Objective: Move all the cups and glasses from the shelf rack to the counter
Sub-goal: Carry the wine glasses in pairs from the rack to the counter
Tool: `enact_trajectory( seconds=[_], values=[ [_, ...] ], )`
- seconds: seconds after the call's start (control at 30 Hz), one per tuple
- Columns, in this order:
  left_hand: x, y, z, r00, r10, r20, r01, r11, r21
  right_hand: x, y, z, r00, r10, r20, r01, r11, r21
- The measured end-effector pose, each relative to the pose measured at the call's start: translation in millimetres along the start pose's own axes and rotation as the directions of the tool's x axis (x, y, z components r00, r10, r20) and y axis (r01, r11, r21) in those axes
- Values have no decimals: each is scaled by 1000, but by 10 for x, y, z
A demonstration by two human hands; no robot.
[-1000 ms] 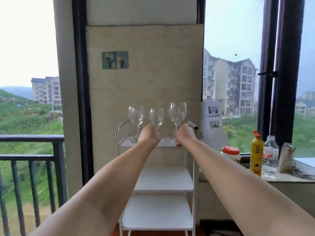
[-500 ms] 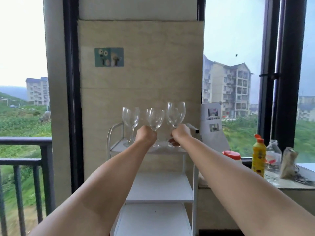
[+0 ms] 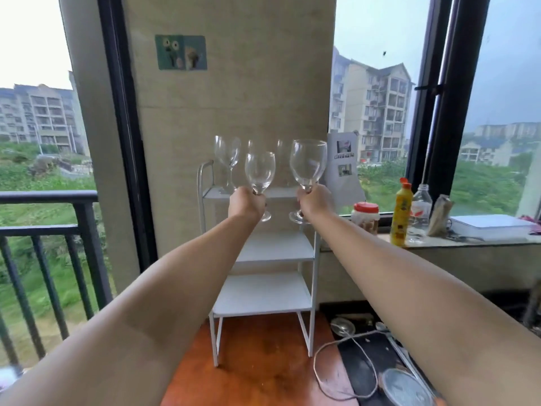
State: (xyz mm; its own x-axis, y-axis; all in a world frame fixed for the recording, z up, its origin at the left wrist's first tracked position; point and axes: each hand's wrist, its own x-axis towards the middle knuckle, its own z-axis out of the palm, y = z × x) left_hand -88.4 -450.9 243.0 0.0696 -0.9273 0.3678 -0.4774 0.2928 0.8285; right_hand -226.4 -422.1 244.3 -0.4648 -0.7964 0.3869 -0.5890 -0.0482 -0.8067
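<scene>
A white three-tier shelf rack (image 3: 275, 247) stands against the beige wall. My left hand (image 3: 247, 205) grips the stem of a small clear wine glass (image 3: 260, 171), lifted just off the top shelf. My right hand (image 3: 314, 200) grips the stem of a larger wine glass (image 3: 308, 161), also raised, with its foot in front of the shelf's right edge. A third wine glass (image 3: 228, 153) stands upright at the top shelf's left end. Faint glassy outlines show behind the held glasses; I cannot tell what they are. The stone counter (image 3: 468, 244) runs to the right of the rack.
On the counter stand a red-lidded jar (image 3: 365, 215), a yellow bottle (image 3: 402, 212), a clear bottle (image 3: 420, 212) and a white box (image 3: 491, 227). A white cable (image 3: 336, 344) and round lids lie on the floor at the right. A dark railing (image 3: 46, 197) is at the left.
Both hands have lifted their glasses off the top shelf and drawn them towards me, the right one moving rightward. The camera has pulled back and now looks lower.
</scene>
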Motion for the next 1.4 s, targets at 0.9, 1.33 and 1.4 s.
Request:
enact_trajectory(
  seconds=[0.9, 1.33, 1.4],
  values=[
    [-4351, -1097, 1906, 551, -259, 793, 104, 964, 243, -4009, 3118, -1768, 529, 806, -264, -846, 524, -98],
    [-7278, 147, 2363, 242, -132, 961, -21, 990, 141, -6365, 3388, -4040, 291, 846, -446, -909, 390, 145],
    [-7753, 375, 2407, 175, -107, 979, -22, 993, 112, -6742, 3432, -4405, 232, 840, -491, -914, 361, 186]
  ],
)
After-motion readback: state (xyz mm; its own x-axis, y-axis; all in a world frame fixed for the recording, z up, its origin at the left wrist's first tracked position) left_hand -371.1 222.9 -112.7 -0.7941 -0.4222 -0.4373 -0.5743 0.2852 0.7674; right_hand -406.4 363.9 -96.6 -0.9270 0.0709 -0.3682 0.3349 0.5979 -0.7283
